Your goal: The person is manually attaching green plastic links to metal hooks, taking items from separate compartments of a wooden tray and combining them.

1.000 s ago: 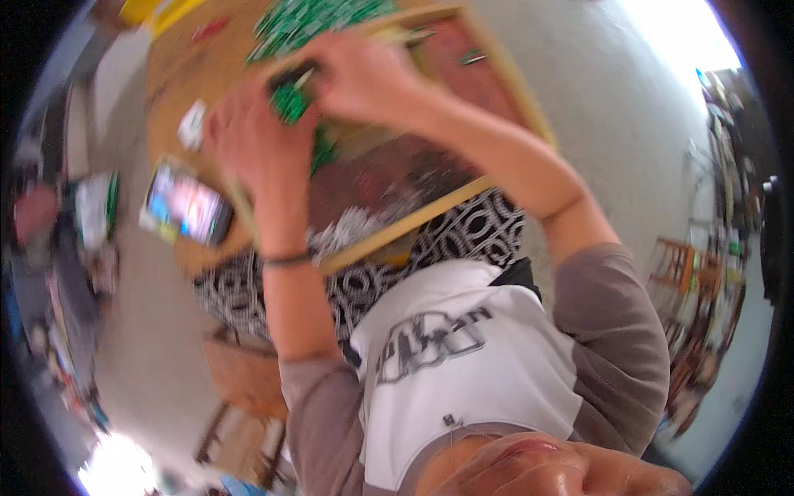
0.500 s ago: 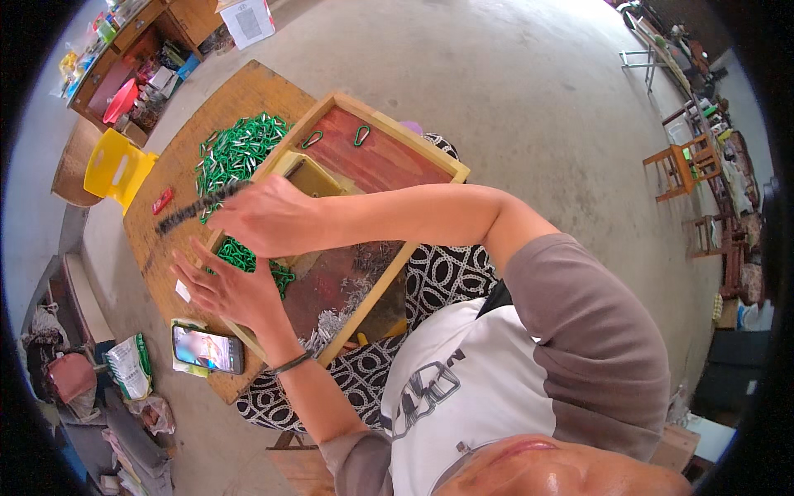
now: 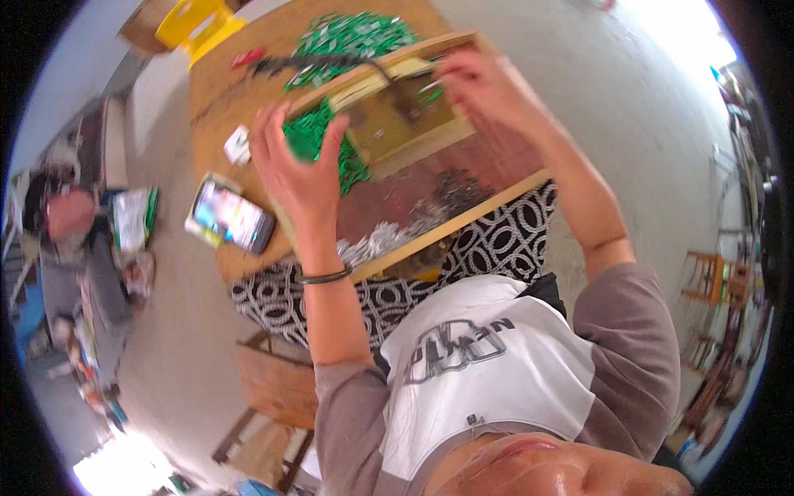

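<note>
Brown wooden counter carries a wood-framed tray. We find the left hand released, fingers spread over the green clips at the tray's left end. We note the right hand curled over the tray's far right part; blur prevents us telling whether it grips anything. We record a green-and-silver heap beyond the tray, a phone at its left.

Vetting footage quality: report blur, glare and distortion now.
In the head view, blur smears the right hand and far pile of green clips; the phone screen is unreadable; glare burns out patches upper right and lower left; fisheye bowing toward the rim, corners black.
</note>
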Demonstrator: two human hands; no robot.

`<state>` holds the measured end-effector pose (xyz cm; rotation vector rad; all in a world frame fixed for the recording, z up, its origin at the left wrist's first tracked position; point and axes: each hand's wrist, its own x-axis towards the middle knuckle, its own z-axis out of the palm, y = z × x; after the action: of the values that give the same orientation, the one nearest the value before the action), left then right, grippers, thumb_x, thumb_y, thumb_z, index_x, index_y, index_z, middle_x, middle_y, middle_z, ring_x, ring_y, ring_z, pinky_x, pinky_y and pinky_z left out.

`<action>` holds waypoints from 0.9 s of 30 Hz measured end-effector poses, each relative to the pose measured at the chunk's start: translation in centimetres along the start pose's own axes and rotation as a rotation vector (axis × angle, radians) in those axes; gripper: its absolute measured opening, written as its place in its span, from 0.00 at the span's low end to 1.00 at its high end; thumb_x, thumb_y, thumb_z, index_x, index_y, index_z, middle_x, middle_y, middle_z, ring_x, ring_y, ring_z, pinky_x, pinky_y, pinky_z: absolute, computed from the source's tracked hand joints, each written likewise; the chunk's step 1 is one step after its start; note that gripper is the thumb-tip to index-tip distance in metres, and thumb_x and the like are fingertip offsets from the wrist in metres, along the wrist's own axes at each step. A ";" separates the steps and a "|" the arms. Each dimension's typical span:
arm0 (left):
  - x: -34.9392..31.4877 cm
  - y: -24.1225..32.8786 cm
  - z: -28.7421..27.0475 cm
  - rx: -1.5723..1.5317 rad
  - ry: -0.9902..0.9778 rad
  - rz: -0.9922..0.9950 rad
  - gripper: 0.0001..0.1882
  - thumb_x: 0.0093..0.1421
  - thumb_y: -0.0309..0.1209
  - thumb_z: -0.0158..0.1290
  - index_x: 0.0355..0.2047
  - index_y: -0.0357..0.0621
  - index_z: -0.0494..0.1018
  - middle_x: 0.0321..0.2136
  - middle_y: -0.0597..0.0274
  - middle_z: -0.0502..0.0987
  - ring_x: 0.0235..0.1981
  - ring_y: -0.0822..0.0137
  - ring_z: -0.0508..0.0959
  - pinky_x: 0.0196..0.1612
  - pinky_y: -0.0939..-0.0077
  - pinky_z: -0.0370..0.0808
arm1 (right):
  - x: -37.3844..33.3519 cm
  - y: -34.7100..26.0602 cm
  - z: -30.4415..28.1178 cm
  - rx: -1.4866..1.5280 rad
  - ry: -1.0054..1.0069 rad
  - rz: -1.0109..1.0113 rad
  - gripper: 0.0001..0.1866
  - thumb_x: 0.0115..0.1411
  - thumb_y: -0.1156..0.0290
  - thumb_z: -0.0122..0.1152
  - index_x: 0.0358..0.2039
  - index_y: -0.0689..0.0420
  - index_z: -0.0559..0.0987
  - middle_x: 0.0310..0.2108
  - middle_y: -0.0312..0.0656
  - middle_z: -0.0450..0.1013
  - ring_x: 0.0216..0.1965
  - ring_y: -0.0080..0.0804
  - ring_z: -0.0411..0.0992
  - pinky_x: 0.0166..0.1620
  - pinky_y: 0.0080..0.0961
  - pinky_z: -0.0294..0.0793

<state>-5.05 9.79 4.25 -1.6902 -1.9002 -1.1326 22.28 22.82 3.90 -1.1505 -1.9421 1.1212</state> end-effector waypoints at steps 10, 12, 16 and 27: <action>-5.9 -1.1 -7.0 -0.624 0.453 -0.567 0.08 0.69 0.29 0.59 0.39 0.37 0.76 0.38 0.64 0.79 0.37 0.73 0.75 0.44 0.78 0.73 | -4.0 -5.5 7.6 -0.245 -0.224 -0.439 0.07 0.64 0.75 0.64 0.42 0.60 0.82 0.35 0.38 0.80 0.33 0.29 0.80 0.37 0.26 0.79; -7.3 -1.1 -7.9 -0.632 0.426 -0.560 0.06 0.70 0.27 0.58 0.38 0.36 0.75 0.36 0.63 0.79 0.37 0.73 0.76 0.45 0.78 0.74 | -4.2 -6.0 10.9 -0.387 -0.298 -0.664 0.06 0.62 0.75 0.65 0.40 0.59 0.82 0.36 0.40 0.80 0.34 0.33 0.81 0.38 0.29 0.79; -9.2 -1.4 -8.8 -0.686 0.453 -0.615 0.05 0.69 0.25 0.57 0.39 0.34 0.75 0.34 0.63 0.79 0.36 0.73 0.78 0.44 0.78 0.74 | -3.9 -6.2 16.0 -0.429 -0.448 -0.828 0.06 0.58 0.73 0.67 0.35 0.57 0.80 0.36 0.41 0.75 0.38 0.40 0.77 0.40 0.38 0.78; -11.1 -2.0 -9.4 -0.658 0.342 -0.596 0.04 0.69 0.24 0.57 0.37 0.35 0.75 0.31 0.65 0.77 0.32 0.76 0.75 0.41 0.81 0.73 | -3.8 -7.5 18.8 -0.852 -0.540 -1.107 0.06 0.51 0.70 0.65 0.30 0.53 0.78 0.35 0.35 0.70 0.43 0.31 0.70 0.47 0.28 0.70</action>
<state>-6.68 -4.52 1.44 -1.0569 -1.9687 -2.3078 5.76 10.78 1.73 0.1088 -2.9616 -0.0630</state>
